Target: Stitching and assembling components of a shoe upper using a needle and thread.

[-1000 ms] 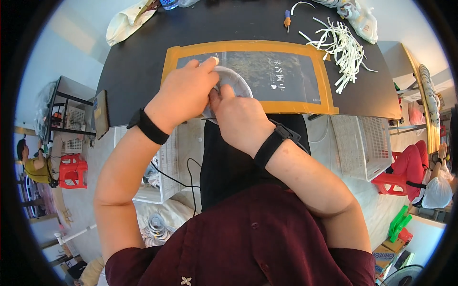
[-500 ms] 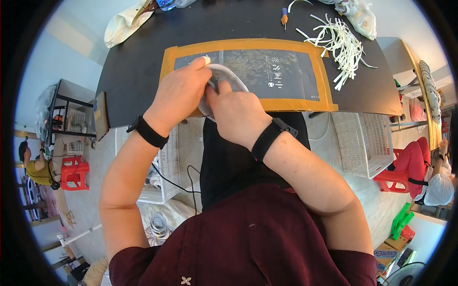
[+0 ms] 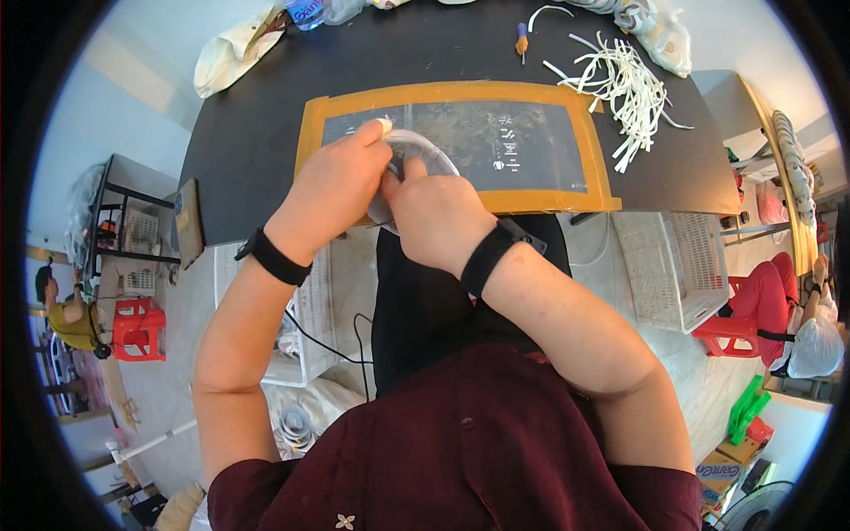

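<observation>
A pale, thin-walled round piece with a curved white rim point(image 3: 434, 148) is held between my hands near the table's front edge; its exact kind cannot be made out. My left hand point(image 3: 335, 181) is closed on its left side, with a light wrap on one fingertip. My right hand point(image 3: 436, 215) reaches into the hollow, fingers bent and partly hidden, pressing at the inside of the piece. Below the hands lies a dark printed mat point(image 3: 549, 146) edged with orange-brown tape.
White strips point(image 3: 633, 97) lie piled on the dark table point(image 3: 257, 133) at the right, near an orange-handled screwdriver point(image 3: 522, 40). A cream cloth bag point(image 3: 235, 53) sits far left. White baskets point(image 3: 660, 265) stand below the table. Two people sit at the sides, one in red trousers point(image 3: 763, 301).
The table and mat appear slightly lower in view. Both hands stay on the round piece, with only small shifts of the fingers and wrists.
</observation>
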`<state>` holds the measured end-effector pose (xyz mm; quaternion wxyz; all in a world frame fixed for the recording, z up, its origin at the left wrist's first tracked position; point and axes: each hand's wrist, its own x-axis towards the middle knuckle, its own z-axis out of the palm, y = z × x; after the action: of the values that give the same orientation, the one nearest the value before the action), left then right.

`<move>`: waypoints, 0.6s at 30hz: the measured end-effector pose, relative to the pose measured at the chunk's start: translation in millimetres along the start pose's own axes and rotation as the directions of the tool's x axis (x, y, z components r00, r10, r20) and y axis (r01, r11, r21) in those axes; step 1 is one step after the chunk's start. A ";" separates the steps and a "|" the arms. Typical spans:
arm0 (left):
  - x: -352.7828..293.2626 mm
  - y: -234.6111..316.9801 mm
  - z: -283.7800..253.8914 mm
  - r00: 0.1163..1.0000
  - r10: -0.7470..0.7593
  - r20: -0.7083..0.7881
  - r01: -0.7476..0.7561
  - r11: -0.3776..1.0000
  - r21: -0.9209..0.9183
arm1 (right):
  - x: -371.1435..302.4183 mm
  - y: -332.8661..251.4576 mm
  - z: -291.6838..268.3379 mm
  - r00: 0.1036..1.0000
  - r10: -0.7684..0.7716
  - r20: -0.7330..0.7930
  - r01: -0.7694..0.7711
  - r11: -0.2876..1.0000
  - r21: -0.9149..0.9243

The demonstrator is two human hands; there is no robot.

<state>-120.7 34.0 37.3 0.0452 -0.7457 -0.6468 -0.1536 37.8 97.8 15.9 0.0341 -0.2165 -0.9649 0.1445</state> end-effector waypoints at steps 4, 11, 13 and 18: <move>3.1 5.1 -11.7 0.998 -0.050 0.038 0.054 0.993 -0.102 | -24.0 3.1 8.5 0.968 -0.081 -0.237 0.083 0.997 0.000; -24.3 4.1 -28.1 0.989 -0.129 0.078 0.147 0.936 -0.320 | -86.8 20.5 -24.9 0.884 -0.301 -0.359 0.357 0.929 0.100; -25.0 8.7 -44.0 0.977 -0.103 0.185 0.168 0.909 -0.381 | -95.3 29.6 -44.9 0.875 -0.352 -0.333 0.413 0.901 0.133; -37.0 21.4 -38.3 0.812 0.243 0.530 0.377 0.475 -0.795 | -99.1 39.0 -57.5 0.894 -0.305 -0.328 0.436 0.756 0.488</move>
<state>-110.6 -14.8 65.8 -0.5472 -0.6419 -0.4858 -0.2292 150.7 104.4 59.1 0.2334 -0.0159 -0.8951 0.3796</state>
